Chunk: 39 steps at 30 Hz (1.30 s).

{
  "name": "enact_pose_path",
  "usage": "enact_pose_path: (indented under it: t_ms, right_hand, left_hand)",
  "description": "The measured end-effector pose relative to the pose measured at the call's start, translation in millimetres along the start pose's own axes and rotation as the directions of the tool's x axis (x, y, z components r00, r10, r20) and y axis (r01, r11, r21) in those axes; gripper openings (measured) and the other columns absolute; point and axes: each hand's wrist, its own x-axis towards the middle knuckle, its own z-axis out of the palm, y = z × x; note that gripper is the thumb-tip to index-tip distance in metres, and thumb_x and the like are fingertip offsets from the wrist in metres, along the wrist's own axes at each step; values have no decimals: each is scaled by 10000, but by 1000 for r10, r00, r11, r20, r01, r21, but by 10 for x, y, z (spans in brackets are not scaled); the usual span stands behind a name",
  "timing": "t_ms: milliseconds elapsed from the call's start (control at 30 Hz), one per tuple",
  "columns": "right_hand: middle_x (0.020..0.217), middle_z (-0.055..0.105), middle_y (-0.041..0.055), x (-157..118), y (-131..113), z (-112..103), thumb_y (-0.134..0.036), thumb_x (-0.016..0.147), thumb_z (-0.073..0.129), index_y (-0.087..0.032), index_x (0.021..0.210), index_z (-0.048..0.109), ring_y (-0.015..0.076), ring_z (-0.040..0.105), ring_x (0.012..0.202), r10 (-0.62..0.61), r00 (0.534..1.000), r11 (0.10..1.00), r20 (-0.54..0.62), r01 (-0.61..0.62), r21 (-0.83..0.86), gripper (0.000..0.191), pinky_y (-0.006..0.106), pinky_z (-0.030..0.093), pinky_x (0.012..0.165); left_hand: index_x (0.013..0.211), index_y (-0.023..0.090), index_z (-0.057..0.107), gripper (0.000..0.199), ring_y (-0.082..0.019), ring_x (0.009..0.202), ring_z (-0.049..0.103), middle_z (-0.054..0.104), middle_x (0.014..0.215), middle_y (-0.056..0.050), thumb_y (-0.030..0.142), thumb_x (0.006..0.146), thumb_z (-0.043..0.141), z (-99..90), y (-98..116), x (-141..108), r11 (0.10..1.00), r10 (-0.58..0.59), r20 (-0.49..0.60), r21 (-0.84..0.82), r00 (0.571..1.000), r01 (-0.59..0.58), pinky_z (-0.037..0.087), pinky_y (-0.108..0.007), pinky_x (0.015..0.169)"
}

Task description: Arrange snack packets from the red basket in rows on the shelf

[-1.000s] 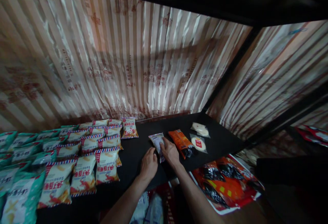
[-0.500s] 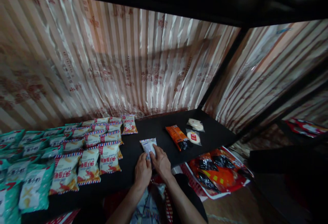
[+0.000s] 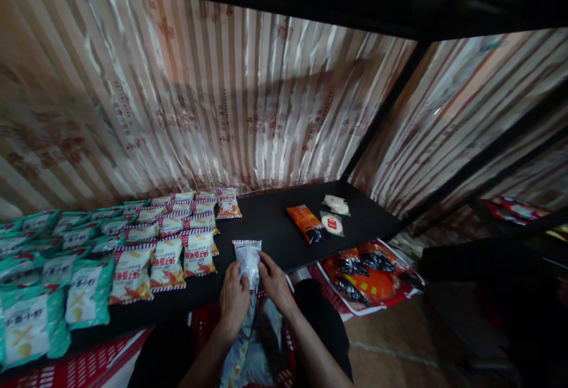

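Observation:
A small snack bag [image 3: 248, 256] with striped ends sits at the table's front edge, its pale back seam facing up. My left hand [image 3: 235, 296] grips its left side with curled fingers. My right hand [image 3: 274, 281] holds the right edge between thumb and fingers. Similar shrimp snack bags [image 3: 198, 253] stand in rows to the left, and one snack bag [image 3: 228, 203] is set apart behind them. Below my hands, a red basket [image 3: 197, 323] between my legs contains more bags, partly hidden by my arms.
Green snack bags [image 3: 89, 293] fill the left of the black table [image 3: 266, 210]. An orange packet [image 3: 305, 223] and round white packaged items [image 3: 333, 222] lie right of centre. A crate [image 3: 355, 312] of orange packets stands below right. Striped sheeting [image 3: 266, 110] hangs behind.
The bag has come slightly left and closer to me, and more of its back shows. My right hand has slid off its middle to the right edge. The view has shifted a little.

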Motion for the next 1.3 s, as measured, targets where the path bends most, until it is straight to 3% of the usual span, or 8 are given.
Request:
enact_pose_path:
  t_ms: [167, 267, 400, 500, 800, 967, 1300]
  right_hand:
    - [1132, 668, 81, -114, 96, 75, -387, 752, 519, -195, 1161, 606, 234, 621, 1041, 55, 998, 976, -14, -51, 210, 460, 371, 480, 918]
    - [1107, 675, 105, -181, 139, 115, -402, 729, 544, -167, 1127, 612, 242, 626, 1032, 134, 989, 951, -56, -113, 289, 467, 379, 485, 913]
    - [1109, 674, 111, -252, 161, 134, -363, 724, 545, -160, 1095, 622, 237, 624, 1039, 161, 985, 944, -62, -135, 302, 430, 364, 494, 900]
    - [1102, 679, 99, -287, 153, 141, -342, 745, 520, -172, 1068, 637, 229, 629, 1023, 154, 987, 954, -55, -134, 267, 383, 361, 497, 892]
    - [1031, 695, 103, -385, 173, 191, -354, 738, 533, -163, 1022, 648, 223, 650, 933, 169, 985, 934, -47, -145, 327, 362, 366, 497, 878]
    - [982, 703, 103, -417, 105, 223, -375, 716, 554, -156, 989, 655, 224, 659, 882, 211, 977, 898, -22, -185, 400, 364, 370, 501, 864]
    - [948, 706, 83, -489, -42, 211, -392, 726, 539, -160, 953, 681, 215, 644, 870, 163, 987, 935, -9, -152, 320, 354, 347, 483, 861]
  left_hand:
    - [1156, 73, 551, 363, -237, 1168, 517, 561, 1227, -168, 188, 859, 375, -38, -84, -66, 997, 31, -51, 68, 998, -28, 410, -358, 1000]
    - [1171, 86, 552, 369, -247, 1198, 493, 547, 1257, -165, 175, 852, 389, -44, -150, -95, 988, 123, -116, 111, 986, -111, 414, -391, 1006]
    - [1187, 157, 559, 394, -216, 1261, 435, 548, 1290, -97, 125, 865, 335, -72, -188, -132, 919, 391, -144, 119, 909, -377, 392, -406, 1041]
    - [1192, 156, 560, 387, -216, 1299, 388, 531, 1316, -96, 144, 882, 328, -75, -169, -167, 864, 496, -87, 151, 864, -481, 376, -416, 1055]
    - [1375, 90, 331, 600, -275, 1371, 243, 350, 1447, -167, 245, 813, 472, -81, -196, -258, 812, 511, 101, 268, 853, -518, 272, -483, 1096]
    - [1405, 49, 227, 710, -274, 1378, 223, 305, 1464, -189, 214, 767, 490, -71, -257, -285, 803, 506, 100, 308, 857, -510, 277, -480, 1088]
    - [1404, 106, 257, 676, -268, 1347, 297, 384, 1425, -168, 100, 752, 435, -22, -242, -271, 808, 495, 33, 348, 868, -475, 303, -478, 1068]
